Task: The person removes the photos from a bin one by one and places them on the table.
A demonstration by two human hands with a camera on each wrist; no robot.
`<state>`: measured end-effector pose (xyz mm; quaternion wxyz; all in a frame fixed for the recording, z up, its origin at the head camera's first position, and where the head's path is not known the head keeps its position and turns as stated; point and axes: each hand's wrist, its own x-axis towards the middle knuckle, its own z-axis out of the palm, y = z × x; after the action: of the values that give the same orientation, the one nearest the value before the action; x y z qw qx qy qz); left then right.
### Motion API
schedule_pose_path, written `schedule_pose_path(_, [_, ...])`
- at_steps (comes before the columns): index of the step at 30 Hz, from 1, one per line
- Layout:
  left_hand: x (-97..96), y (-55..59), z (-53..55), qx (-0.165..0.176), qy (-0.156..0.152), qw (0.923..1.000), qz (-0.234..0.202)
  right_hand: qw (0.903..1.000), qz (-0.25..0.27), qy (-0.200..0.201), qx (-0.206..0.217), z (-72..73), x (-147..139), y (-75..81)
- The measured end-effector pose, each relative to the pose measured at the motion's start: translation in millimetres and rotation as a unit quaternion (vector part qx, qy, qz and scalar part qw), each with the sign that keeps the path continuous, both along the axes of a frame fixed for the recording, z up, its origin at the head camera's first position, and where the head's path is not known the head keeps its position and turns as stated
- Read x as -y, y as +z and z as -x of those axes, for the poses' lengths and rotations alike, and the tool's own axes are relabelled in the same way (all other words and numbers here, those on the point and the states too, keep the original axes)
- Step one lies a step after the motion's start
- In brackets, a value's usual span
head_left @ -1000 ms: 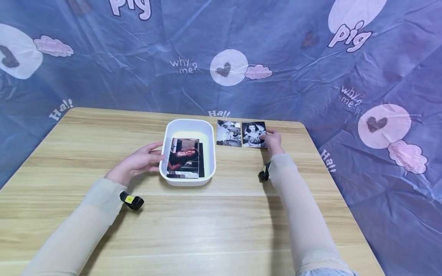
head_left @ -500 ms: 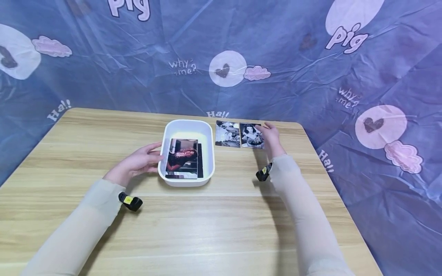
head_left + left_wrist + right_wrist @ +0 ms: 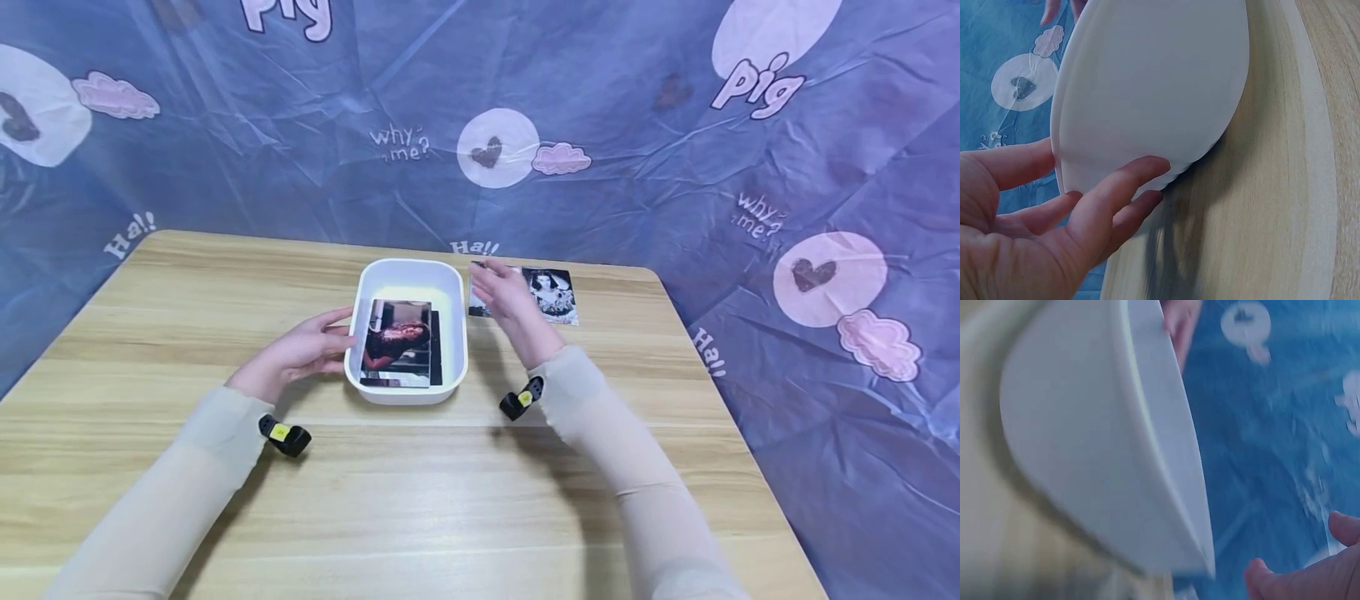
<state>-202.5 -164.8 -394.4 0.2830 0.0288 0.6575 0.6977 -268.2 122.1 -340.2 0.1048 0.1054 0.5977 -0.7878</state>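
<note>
A white rectangular tub with rounded corners (image 3: 411, 397) stands on the wooden table. Inside it lies a colour photo of a person with long reddish hair (image 3: 397, 343), over a dark-edged piece (image 3: 437, 350). My left hand (image 3: 311, 346) rests its fingers against the tub's left outer wall, and in the left wrist view the fingertips touch that wall (image 3: 1147, 81). My right hand (image 3: 510, 304) holds nothing, fingers extended, right of the tub. It covers much of one black-and-white photo (image 3: 478, 307). Beside that lies another black-and-white photo, a portrait (image 3: 553, 296).
A blue printed cloth (image 3: 315, 167) hangs behind the table and along its right side. The wooden tabletop (image 3: 405, 500) reaches forward between both arms. Each wrist carries a small black camera, such as the right wrist camera (image 3: 520, 400).
My right hand has let go of the portrait photo, lifted off it and moved left, over the other black-and-white photo toward the tub. My left hand stays at the tub.
</note>
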Motion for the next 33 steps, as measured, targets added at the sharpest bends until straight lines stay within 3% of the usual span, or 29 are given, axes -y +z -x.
schedule_pose_path(9, [1.9,-0.9,1.6,-0.004,-0.001,1.0000,0.000,0.9954,-0.029,0.067,0.061,-22.2,47,-20.1])
schedule_pose_path(16, [1.6,-0.3,0.7,-0.004,0.001,1.0000,0.005,0.9830,-0.095,0.117,0.104,-30.3,62,-32.6])
schedule_pose_path(27, [1.8,-1.7,1.8,-0.001,-0.001,1.0000,0.002,0.9642,-0.232,0.085,0.095,-35.1,79,-57.6])
schedule_pose_path(33, [2.1,-2.1,2.3,-0.002,0.001,1.0000,0.004,0.9640,-0.242,0.068,0.086,-32.1,83,-62.0])
